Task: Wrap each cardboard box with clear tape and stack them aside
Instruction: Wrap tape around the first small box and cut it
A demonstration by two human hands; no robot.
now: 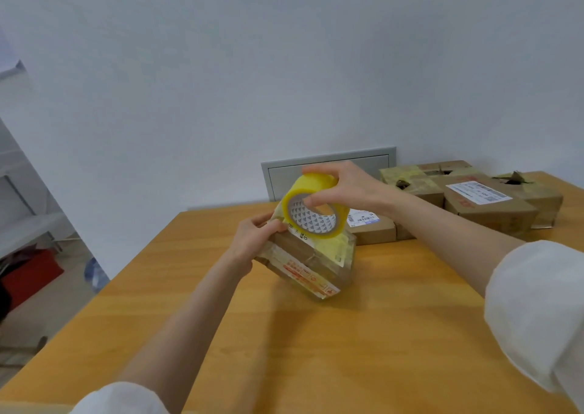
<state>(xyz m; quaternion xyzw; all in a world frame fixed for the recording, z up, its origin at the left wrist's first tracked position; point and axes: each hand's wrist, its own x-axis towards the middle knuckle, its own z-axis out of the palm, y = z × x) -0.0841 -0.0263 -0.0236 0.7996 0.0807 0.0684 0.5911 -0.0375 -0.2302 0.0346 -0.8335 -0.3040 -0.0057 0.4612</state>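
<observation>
White sleeve (pixel 537 312); left grip (pixel 252 239) clasps seemingly glossy box (pixel 311 263), right grip (pixel 344 186) pinches tape ring (pixel 308 185).

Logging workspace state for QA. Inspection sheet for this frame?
Surface: orange-brown wooden table.
Job's things: brown cardboard box held tilted, partly taped; yellowish roll of clear tape against its top; pile of brown cardboard boxes far right, some torn open.
Clutter: nothing seen.
Grippers: left hand grips the box's left end; right hand holds the roll, thumb in its core.
Cables: nothing seen.
Surroundings: white wall, grey wall panel, red item on floor left.
</observation>
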